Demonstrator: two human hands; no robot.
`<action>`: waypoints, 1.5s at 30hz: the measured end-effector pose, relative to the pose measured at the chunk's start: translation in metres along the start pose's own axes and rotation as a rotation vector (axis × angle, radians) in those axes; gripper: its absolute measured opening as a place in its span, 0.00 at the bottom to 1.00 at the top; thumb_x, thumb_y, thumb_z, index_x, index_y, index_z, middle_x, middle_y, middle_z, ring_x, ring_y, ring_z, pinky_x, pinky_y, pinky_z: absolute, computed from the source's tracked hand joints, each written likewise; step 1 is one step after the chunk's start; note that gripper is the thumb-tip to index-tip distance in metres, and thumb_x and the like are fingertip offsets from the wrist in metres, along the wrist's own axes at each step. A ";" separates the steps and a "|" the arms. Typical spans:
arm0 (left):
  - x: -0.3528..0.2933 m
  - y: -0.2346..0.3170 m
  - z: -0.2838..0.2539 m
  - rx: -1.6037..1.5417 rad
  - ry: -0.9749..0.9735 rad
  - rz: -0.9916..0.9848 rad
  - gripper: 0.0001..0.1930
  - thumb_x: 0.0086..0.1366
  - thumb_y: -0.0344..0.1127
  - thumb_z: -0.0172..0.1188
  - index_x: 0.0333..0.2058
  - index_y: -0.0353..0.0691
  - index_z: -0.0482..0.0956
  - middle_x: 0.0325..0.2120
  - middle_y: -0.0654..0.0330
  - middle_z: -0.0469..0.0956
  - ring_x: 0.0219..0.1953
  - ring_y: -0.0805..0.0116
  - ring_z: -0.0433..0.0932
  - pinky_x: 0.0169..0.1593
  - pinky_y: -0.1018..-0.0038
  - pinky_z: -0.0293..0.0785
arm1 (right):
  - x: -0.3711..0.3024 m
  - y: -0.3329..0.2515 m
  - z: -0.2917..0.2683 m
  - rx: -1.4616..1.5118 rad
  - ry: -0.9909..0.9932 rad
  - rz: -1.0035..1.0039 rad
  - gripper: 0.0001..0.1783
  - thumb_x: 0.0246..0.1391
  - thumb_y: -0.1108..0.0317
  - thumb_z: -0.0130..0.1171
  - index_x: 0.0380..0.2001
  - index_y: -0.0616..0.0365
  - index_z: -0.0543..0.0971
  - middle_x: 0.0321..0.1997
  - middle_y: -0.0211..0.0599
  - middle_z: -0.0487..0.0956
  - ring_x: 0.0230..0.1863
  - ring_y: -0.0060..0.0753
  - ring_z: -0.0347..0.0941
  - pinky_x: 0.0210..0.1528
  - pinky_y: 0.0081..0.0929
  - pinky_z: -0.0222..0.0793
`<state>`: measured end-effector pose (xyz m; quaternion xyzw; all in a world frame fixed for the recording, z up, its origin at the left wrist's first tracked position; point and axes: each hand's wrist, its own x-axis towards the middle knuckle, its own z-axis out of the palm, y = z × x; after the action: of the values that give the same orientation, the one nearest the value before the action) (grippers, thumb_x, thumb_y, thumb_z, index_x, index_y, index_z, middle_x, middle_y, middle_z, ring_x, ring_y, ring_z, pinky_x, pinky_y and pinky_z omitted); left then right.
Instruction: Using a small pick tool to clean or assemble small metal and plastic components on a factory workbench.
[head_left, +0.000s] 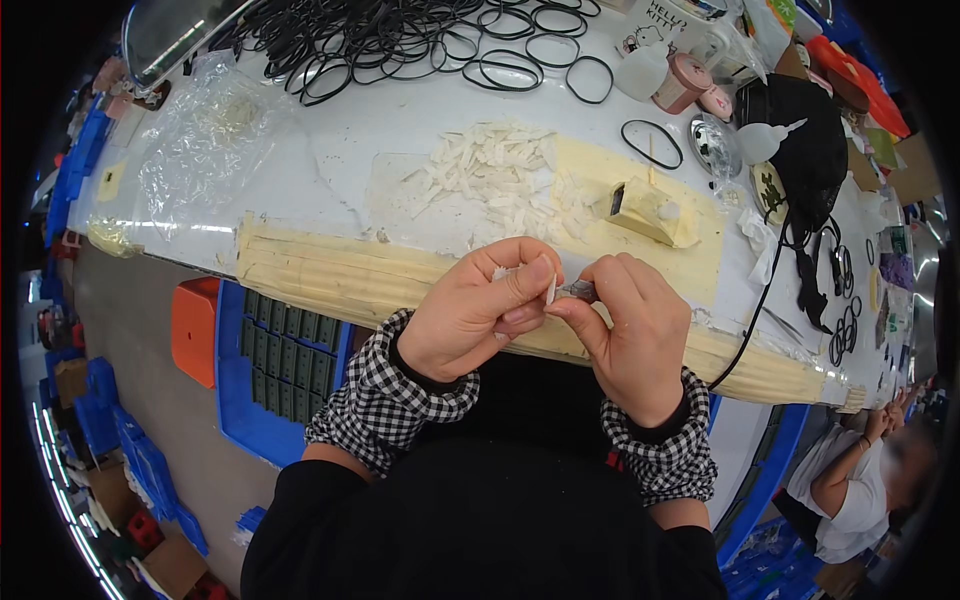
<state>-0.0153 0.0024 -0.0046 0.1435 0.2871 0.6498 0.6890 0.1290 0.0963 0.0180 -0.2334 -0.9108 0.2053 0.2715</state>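
My two hands meet at the table's near edge, both closed in a pinch. Between the fingertips of my left hand (478, 308) is a thin white strip (551, 290), held roughly upright. My right hand (635, 335) grips a small grey piece (580, 290) whose kind I cannot make out; its thumb tip is at the strip's lower end. Just beyond my hands lies a loose pile of similar white strips (490, 165). To its right, a block wrapped in cream tape (652, 212) rests on a taped patch of the table (695, 265).
Many black rubber rings (400, 45) heap at the back, with one ring (651, 144) nearer. Clear plastic bags (215, 125) lie left. A squeeze bottle (765, 140) and black cable (752, 335) are right. Below left stands a blue crate (228, 370) of dark parts beside an orange stool (194, 330). Another person (850, 480) sits right.
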 end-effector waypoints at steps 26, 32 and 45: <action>-0.001 -0.003 0.000 -0.024 -0.003 0.016 0.07 0.69 0.34 0.48 0.35 0.38 0.70 0.24 0.69 0.67 0.19 0.85 0.57 0.22 0.87 0.55 | 0.001 -0.003 -0.003 -0.027 -0.035 0.011 0.19 0.46 0.50 0.61 0.22 0.53 0.70 0.18 0.32 0.65 0.21 0.35 0.67 0.23 0.30 0.61; -0.001 -0.004 0.000 -0.009 0.001 0.018 0.07 0.69 0.34 0.48 0.35 0.38 0.71 0.24 0.69 0.67 0.19 0.85 0.57 0.22 0.87 0.55 | 0.001 -0.003 -0.004 -0.041 -0.052 0.007 0.18 0.46 0.50 0.61 0.22 0.53 0.70 0.18 0.31 0.65 0.21 0.35 0.67 0.22 0.30 0.61; 0.000 -0.003 -0.003 -0.001 -0.049 0.010 0.08 0.69 0.36 0.49 0.37 0.37 0.70 0.30 0.67 0.68 0.20 0.87 0.57 0.24 0.87 0.55 | 0.002 -0.002 -0.006 -0.028 -0.059 0.006 0.18 0.45 0.50 0.61 0.22 0.53 0.71 0.18 0.31 0.65 0.20 0.35 0.67 0.21 0.30 0.61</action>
<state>-0.0147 0.0013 -0.0083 0.1602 0.2691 0.6497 0.6927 0.1303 0.0968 0.0242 -0.2337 -0.9206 0.2002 0.2405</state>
